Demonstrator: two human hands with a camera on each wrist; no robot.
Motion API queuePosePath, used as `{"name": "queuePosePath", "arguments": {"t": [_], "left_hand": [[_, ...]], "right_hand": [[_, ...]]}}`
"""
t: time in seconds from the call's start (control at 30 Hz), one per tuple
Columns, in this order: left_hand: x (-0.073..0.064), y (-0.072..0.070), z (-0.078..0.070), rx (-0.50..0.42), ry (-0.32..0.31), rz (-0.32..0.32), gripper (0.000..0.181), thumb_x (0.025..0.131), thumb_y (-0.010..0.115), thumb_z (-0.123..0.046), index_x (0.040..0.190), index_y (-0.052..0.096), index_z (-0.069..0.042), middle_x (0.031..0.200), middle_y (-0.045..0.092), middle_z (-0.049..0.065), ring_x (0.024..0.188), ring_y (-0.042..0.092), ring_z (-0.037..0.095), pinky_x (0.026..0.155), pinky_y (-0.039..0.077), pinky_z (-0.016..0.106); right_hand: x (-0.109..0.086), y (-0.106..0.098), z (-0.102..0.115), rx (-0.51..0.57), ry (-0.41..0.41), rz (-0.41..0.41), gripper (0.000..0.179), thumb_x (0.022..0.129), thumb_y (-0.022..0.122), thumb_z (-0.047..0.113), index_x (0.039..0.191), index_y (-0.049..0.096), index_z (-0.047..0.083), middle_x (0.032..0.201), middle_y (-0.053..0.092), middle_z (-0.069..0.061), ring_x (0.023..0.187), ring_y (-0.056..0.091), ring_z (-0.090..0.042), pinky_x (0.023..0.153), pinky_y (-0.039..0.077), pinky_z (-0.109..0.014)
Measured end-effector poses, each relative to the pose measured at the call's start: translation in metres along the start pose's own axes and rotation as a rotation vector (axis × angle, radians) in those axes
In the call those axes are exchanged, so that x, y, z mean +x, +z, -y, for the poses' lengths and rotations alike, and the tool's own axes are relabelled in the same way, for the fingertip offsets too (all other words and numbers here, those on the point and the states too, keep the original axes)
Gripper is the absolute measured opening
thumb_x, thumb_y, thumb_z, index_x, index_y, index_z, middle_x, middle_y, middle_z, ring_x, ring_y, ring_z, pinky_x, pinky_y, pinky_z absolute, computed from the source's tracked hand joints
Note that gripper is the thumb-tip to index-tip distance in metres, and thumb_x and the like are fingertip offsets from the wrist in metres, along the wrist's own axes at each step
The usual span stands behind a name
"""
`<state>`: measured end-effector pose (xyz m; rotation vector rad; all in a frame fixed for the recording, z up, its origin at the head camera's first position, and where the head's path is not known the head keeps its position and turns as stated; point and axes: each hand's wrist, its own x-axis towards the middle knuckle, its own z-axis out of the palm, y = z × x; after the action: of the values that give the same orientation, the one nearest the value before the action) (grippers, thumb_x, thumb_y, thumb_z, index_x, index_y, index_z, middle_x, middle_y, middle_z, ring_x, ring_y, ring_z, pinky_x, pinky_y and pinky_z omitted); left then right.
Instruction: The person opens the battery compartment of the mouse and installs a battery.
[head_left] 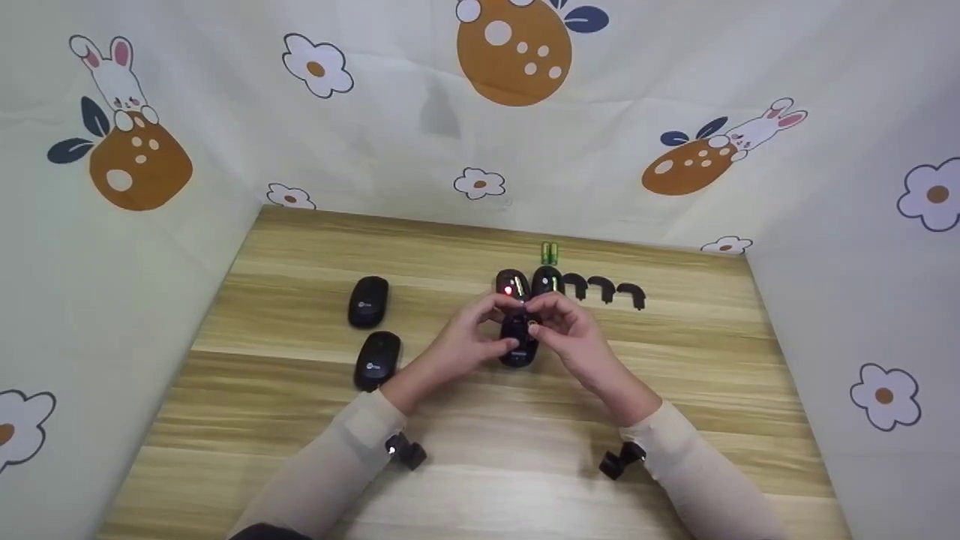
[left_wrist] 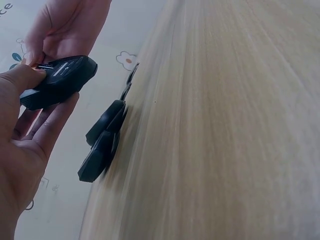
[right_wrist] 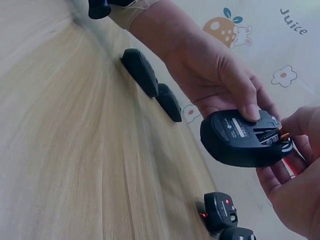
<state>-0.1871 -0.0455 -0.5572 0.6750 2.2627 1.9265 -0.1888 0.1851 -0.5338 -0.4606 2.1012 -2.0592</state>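
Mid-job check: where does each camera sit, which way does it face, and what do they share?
Head: worn on the head, facing forward and down at the held mouse; left grip, right grip and both sleeves show.
Left wrist: faces along the left grip towards the held mouse, upturned mice beyond; right grip also shows.
Right wrist: faces the held mouse, logo mice beyond; right grip close, left grip opposite.
Shared: both wrist views show the held mouse and both grips.

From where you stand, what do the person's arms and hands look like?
The left hand and right hand are gloveless. Long, plain, pale beige sleeves cover the forearms, and a small black camera sits near each cuff.
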Motion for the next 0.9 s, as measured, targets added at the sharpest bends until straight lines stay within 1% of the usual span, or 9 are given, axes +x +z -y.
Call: {"name": "queuePosePath", "arguments": {"t": [0.03,0.13,0.27,0.4,0.5,0.6,0.7,0.8,0.9], "left_hand": [[0.000,0.000,0.000,0.006,0.003,-0.002,0.055,0.090,0.086,0.004,0.139,0.068,-0.012,0.132,0.065,0.008,0.116,0.067,0.025,0.087,0.067,0.039],[0.000,0.001,0.000,-0.017,0.008,0.007,0.054,0.090,0.085,0.005,0.138,0.068,-0.010,0.132,0.065,0.009,0.115,0.068,0.024,0.087,0.068,0.041],[0.001,0.002,-0.002,-0.092,0.016,0.034,0.054,0.090,0.083,0.009,0.138,0.067,-0.007,0.134,0.064,0.011,0.114,0.069,0.027,0.084,0.069,0.042],[0.001,0.001,-0.004,-0.102,0.017,0.029,0.055,0.088,0.083,0.011,0.138,0.067,-0.007,0.132,0.065,0.010,0.114,0.069,0.027,0.083,0.069,0.039],[0.001,0.000,-0.004,-0.093,0.000,0.024,0.056,0.088,0.083,0.011,0.138,0.068,-0.010,0.131,0.065,0.009,0.114,0.069,0.026,0.084,0.069,0.038],[0.001,0.000,-0.004,-0.094,-0.020,0.025,0.055,0.089,0.083,0.009,0.139,0.067,-0.010,0.132,0.065,0.009,0.115,0.069,0.027,0.086,0.069,0.040],[0.001,-0.003,-0.005,-0.088,-0.049,0.006,0.054,0.091,0.083,0.004,0.140,0.066,-0.011,0.135,0.065,0.009,0.115,0.070,0.027,0.091,0.067,0.041],[0.001,-0.006,-0.005,-0.101,-0.090,-0.014,0.055,0.094,0.083,-0.001,0.144,0.064,-0.012,0.142,0.063,0.009,0.118,0.070,0.027,0.096,0.066,0.040],[0.001,-0.010,-0.003,-0.121,-0.114,-0.018,0.056,0.097,0.083,-0.006,0.149,0.063,-0.014,0.150,0.059,0.010,0.121,0.071,0.029,0.097,0.065,0.040]], "right_hand": [[0.000,0.000,0.000,-0.001,0.002,-0.002,0.029,0.096,0.073,-0.012,0.124,0.070,-0.006,0.127,0.070,-0.016,0.117,0.068,-0.029,0.107,0.059,-0.036],[0.000,0.001,-0.001,-0.004,0.001,-0.016,0.027,0.096,0.072,-0.012,0.123,0.069,-0.006,0.120,0.071,-0.015,0.112,0.069,-0.027,0.103,0.060,-0.034],[-0.002,0.000,-0.001,-0.003,-0.021,-0.030,0.027,0.097,0.071,-0.012,0.123,0.070,-0.006,0.115,0.073,-0.015,0.107,0.071,-0.025,0.099,0.062,-0.033],[-0.002,-0.001,-0.001,-0.017,-0.063,-0.022,0.028,0.098,0.071,-0.011,0.126,0.070,-0.007,0.119,0.072,-0.017,0.109,0.071,-0.027,0.102,0.061,-0.035],[-0.001,-0.002,-0.003,-0.028,-0.079,-0.018,0.028,0.098,0.071,-0.010,0.126,0.070,-0.007,0.120,0.072,-0.017,0.109,0.071,-0.027,0.103,0.061,-0.036],[-0.002,-0.002,-0.005,-0.046,-0.098,-0.012,0.031,0.098,0.073,-0.010,0.128,0.070,-0.006,0.122,0.072,-0.018,0.110,0.071,-0.027,0.104,0.061,-0.036],[-0.003,-0.002,-0.006,-0.118,-0.155,0.038,0.043,0.097,0.078,-0.006,0.138,0.067,-0.004,0.134,0.067,-0.017,0.117,0.070,-0.029,0.109,0.058,-0.039],[-0.006,-0.003,-0.007,-0.259,-0.213,0.113,0.070,0.093,0.087,0.003,0.156,0.057,0.003,0.153,0.055,-0.015,0.129,0.065,-0.030,0.115,0.054,-0.043],[-0.008,-0.004,-0.008,-0.413,-0.234,0.173,0.098,0.087,0.095,0.016,0.169,0.042,0.010,0.167,0.041,-0.016,0.143,0.056,-0.031,0.121,0.049,-0.044]]}}
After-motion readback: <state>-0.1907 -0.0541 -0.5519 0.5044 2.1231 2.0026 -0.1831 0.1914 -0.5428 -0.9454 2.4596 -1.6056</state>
